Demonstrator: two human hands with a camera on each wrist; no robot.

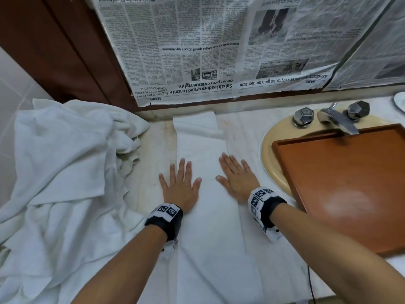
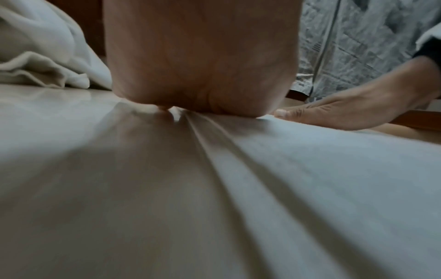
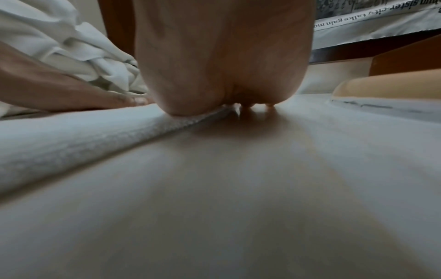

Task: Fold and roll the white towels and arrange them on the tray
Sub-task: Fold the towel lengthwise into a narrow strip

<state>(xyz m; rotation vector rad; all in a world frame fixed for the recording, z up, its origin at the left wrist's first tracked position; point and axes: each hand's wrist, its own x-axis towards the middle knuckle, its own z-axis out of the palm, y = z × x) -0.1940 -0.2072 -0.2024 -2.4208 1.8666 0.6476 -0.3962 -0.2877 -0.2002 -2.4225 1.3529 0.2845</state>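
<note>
Smoothing a folded white towel (image 1: 206, 194) that lies as a long strip running away from the person down the middle of a pale marble counter (image 1: 243, 132), the left hand (image 1: 179, 187) and right hand (image 1: 235, 178) rest palm-down on it side by side, fingers straight and spread, gripping nothing. The left hand overlaps the strip's left edge and the right hand its right edge, so each palm bears partly on cloth and partly on stone. The left wrist view shows long creases (image 2: 226, 169) running lengthwise through the fabric; the right wrist view shows a thick folded edge (image 3: 95, 136) raised above the counter. The step in hand appears to be pressing the fold flat before rolling. Done well, it likely calls for even strokes along the strip's length, working those creases out toward the ends, with the side edges kept parallel so the roll starts square and does not cone. A heap of unfolded white towels (image 1: 65, 172) sits just to the left, near enough that a loose corner could be caught up in the roll. To the right, the wooden tray (image 1: 341, 185) lies across a cream basin (image 1: 271, 154) below the tap (image 1: 337, 119), with no towel on it. Newspaper (image 1: 197, 51) covers the wall behind.
</note>
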